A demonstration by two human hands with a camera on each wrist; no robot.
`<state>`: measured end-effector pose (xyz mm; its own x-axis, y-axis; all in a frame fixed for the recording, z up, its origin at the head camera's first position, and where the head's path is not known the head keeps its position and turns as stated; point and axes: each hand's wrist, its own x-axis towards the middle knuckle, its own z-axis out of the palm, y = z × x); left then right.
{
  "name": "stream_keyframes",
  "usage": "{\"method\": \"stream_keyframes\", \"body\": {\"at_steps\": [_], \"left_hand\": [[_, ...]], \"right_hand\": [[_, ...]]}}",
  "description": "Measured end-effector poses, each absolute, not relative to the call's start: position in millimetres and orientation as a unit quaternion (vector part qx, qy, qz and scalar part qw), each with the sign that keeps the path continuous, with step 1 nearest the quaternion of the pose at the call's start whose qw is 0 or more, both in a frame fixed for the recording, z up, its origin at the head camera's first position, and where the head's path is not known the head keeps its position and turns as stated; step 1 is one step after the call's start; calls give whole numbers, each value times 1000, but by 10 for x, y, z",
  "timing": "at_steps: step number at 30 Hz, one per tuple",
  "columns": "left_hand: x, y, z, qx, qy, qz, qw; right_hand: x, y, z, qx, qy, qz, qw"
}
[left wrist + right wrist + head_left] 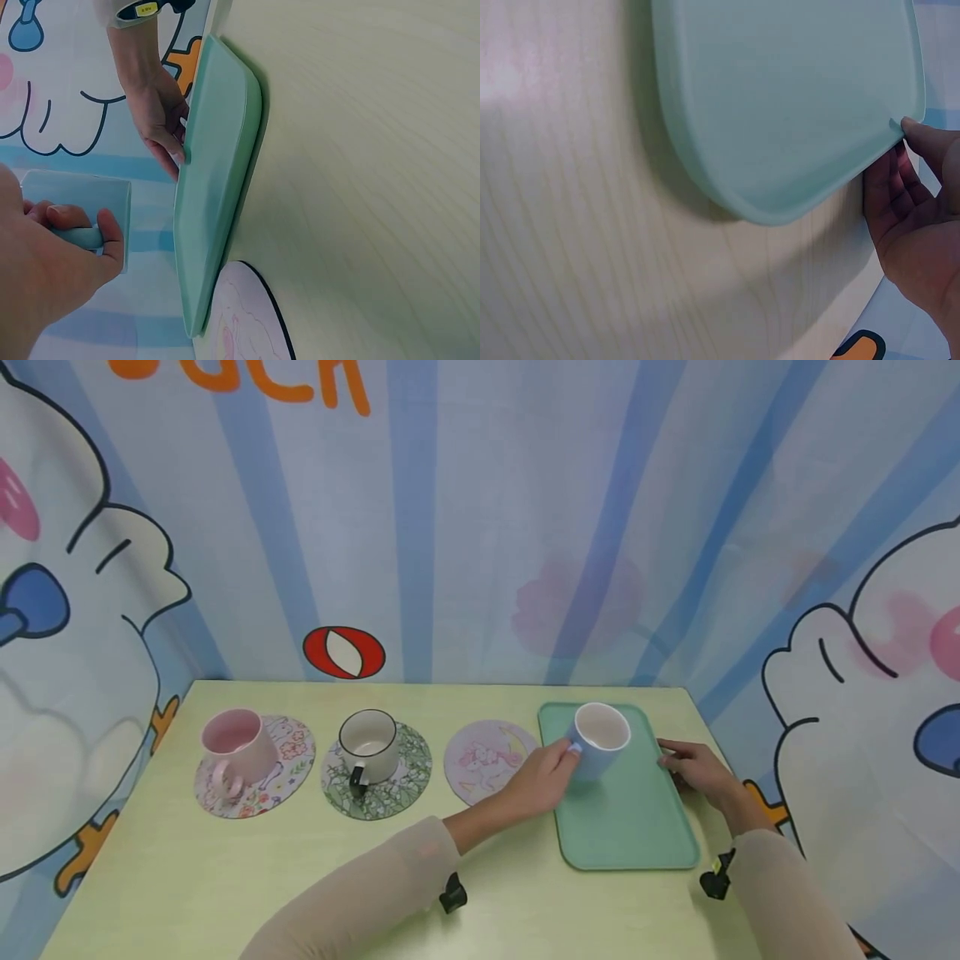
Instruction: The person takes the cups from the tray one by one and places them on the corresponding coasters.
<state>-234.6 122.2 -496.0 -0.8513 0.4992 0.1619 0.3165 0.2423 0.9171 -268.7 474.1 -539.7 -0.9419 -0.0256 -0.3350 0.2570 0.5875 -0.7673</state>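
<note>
My left hand (pixel 542 778) grips a light blue mug (pixel 596 760) by its handle, over the left part of the green tray (pixel 628 835). White inside, the mug stays upright; the left wrist view shows fingers curled through the handle (pixel 79 238) and the mug raised above the tray. At the tray's right edge, my right hand (pixel 699 770) pinches the rim, thumb on top and the other fingers below it on the outer side, as the right wrist view shows. A round lilac coaster (pixel 480 752) with a unicorn picture lies left of the tray, partly under my left forearm.
A pink mug (pixel 243 752) stands on a floral coaster (pixel 296 752) at the far left. Beside it, a white mug (pixel 369 747) with black rim and handle sits on a green patterned coaster (pixel 408 781). A cartoon-printed curtain (pixel 465 527) hangs behind the pale wooden table (pixel 225 877).
</note>
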Motion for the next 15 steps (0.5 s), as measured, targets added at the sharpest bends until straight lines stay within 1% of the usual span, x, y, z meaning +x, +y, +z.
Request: {"method": "stream_keyframes", "body": {"at_steps": [7,15], "left_hand": [[-2351,1160,-4961,254,788,557,72],[-2364,1067,-4953,246,787,560,76]], "right_hand": [[-2670,4728,-5398,55,889,-429,149],[-2660,4661,-5396,52,898,-416,129]]}}
